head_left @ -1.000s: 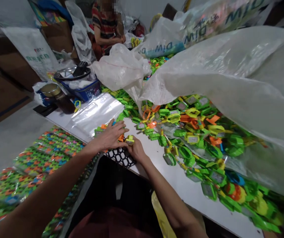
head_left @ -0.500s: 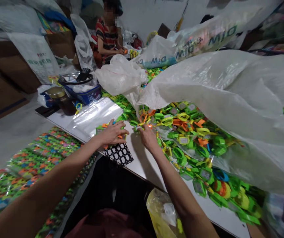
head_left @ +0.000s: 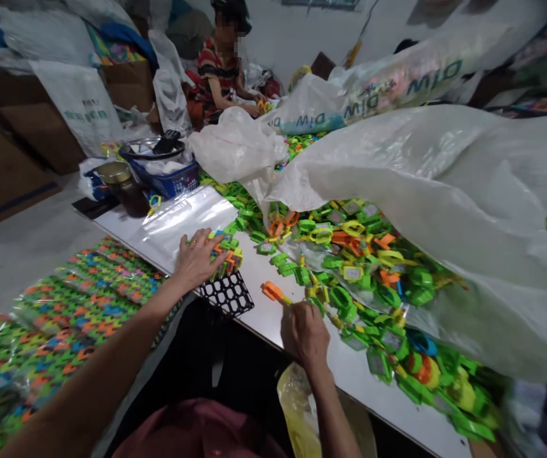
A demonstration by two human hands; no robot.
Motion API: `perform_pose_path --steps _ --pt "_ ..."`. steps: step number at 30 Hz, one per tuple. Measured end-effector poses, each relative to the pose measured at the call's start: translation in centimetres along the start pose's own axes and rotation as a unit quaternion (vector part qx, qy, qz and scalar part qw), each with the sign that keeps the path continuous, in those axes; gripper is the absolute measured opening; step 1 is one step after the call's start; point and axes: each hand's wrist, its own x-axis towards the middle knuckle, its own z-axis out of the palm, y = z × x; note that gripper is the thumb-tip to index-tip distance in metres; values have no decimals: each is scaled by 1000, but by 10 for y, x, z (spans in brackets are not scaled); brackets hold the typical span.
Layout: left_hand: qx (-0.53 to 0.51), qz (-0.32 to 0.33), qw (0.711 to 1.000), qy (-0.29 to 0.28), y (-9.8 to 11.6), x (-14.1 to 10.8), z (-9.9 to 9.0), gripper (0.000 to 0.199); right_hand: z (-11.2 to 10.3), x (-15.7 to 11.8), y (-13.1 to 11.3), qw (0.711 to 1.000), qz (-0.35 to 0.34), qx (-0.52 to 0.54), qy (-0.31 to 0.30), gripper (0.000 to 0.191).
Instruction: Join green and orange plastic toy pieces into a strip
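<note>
My left hand point(head_left: 200, 259) lies with fingers spread over a row of green, orange and blue plastic toy pieces point(head_left: 228, 257). These sit at the far part of a black grid tray point(head_left: 228, 296), whose near holes show bare. My right hand point(head_left: 308, 332) is closed, and an orange and yellow plastic toy piece point(head_left: 276, 293) sticks out from its fingers to the left, low over the white tabletop point(head_left: 266, 324). Just right of that hand spreads a heap of green, yellow and orange toy pieces point(head_left: 350, 254); some look like toy watches.
Clear plastic bags point(head_left: 187, 216) lie flat beyond my left hand. Past them stand a brown jar point(head_left: 123, 189) and a blue basket point(head_left: 171, 181). Large white sacking point(head_left: 421, 152) covers part of the heap. Packed bags of pieces point(head_left: 83, 305) lie at left. A co-worker point(head_left: 221, 70) sits behind.
My right hand has moved from the heap's edge down towards me, with the orange and yellow toy piece in it. My left hand has shifted slightly left, showing more of the pieces.
</note>
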Motion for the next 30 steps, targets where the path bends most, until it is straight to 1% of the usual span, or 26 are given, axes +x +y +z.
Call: perform_pose_path --steps 2,5,7,9,11,14,17,19,20,22,24,25,27,28,29,30 --pt "7 6 1000 -1 2 4 1 56 -6 28 -3 998 21 -49 -31 19" --pt "4 10 1000 -3 -2 5 -2 56 -11 95 -13 989 21 -112 -94 23" --pt "1 9 1000 -6 -5 4 -2 56 -10 137 -22 978 1 -133 -161 30" --pt "1 9 1000 -3 -6 3 0 56 -6 167 -31 968 -32 -139 -204 38" --pt "4 9 1000 6 -5 3 3 55 1 183 -36 968 -60 -142 -200 43" --pt "7 13 1000 22 -5 4 7 53 16 195 -38 971 -90 -151 -159 44" --pt "6 16 999 34 -8 4 10 52 25 206 -36 966 -106 -163 -169 42" --pt "3 20 999 36 -11 4 12 52 23 207 -33 966 -99 -164 -171 38" --pt "2 22 999 36 -12 4 13 52 21 204 -31 969 -90 -162 -161 35" --pt "-2 24 999 35 -12 3 15 53 16 188 -27 976 -86 -153 -131 33" --pt "-4 19 999 34 -11 1 14 54 12 160 -28 976 -122 -137 -119 33" --pt "-4 14 999 33 -10 0 12 55 11 145 -30 971 -159 -126 -129 33" --pt "-7 5 1000 30 -7 0 8 55 9 116 -39 950 -232 -110 -176 31" --pt "-9 0 1000 29 -7 0 5 55 7 104 -44 940 -252 -108 -202 30" --pt "-11 -4 1000 26 -6 0 3 54 5 96 -50 934 -258 -110 -220 28" --pt "-13 -10 1000 25 -6 1 2 54 3 90 -55 935 -247 -114 -227 27"
